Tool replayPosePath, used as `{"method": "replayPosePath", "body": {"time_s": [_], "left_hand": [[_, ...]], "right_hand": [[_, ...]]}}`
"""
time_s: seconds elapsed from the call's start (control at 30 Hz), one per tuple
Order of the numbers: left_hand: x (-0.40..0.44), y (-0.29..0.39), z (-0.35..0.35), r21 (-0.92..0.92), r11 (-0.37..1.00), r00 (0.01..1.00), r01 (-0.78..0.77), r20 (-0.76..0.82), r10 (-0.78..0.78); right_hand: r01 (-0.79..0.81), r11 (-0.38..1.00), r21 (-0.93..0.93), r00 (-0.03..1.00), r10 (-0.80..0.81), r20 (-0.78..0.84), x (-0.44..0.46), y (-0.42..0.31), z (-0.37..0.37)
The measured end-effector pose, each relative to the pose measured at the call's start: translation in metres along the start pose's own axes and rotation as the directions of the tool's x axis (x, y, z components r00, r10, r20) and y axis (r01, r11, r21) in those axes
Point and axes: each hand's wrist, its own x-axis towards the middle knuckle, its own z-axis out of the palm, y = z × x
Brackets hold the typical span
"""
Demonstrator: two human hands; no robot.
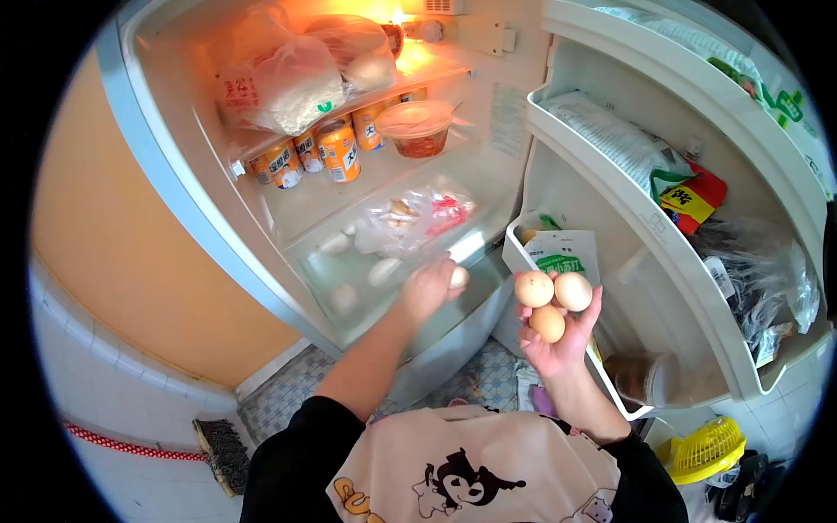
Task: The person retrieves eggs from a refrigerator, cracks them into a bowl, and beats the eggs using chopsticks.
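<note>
My left hand (425,289) is closed around a pale egg (459,277) above the front edge of the fridge's lower shelf. Three brown eggs (547,323) rest together in my right hand (562,349), which is palm up with its fingers curled round them beside the open door. Behind my left hand, a clear plastic bag (414,218) with brownish pieces and red print lies on the lower shelf (318,270). Several whitish, egg-like shapes (384,271) show near it; I cannot tell whether they are on or under the glass.
Orange cans (338,150) and a lidded tub (414,129) stand on the middle shelf, with plastic bags (288,83) above. The open door (645,209) on the right carries packets and a jar (641,377). A yellow basket (708,449) and a mop (222,453) are on the floor.
</note>
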Motion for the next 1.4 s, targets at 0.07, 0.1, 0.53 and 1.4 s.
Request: {"method": "replayPosePath", "body": {"time_s": [0.07,0.1,0.53,1.4], "left_hand": [[0.010,-0.016,-0.004,-0.036,0.992,0.990,0.125,0.064,-0.122],[0.015,-0.023,-0.007,-0.050,0.981,0.978,0.188,0.097,-0.183],[0.060,-0.121,-0.022,-0.119,0.862,0.870,0.493,0.072,-0.488],[-0.033,0.202,-0.047,-0.734,0.679,0.853,0.000,0.354,0.383]], "right_hand": [[-0.012,1.000,-0.003,1.000,0.012,-0.018,-0.007,0.000,-0.002],[-0.020,1.000,-0.005,0.999,0.020,-0.026,-0.010,0.001,-0.003],[-0.125,0.992,-0.018,0.988,0.127,0.089,-0.039,0.013,-0.001],[-0.299,0.950,-0.094,0.934,0.311,0.176,-0.232,0.050,0.008]]}}
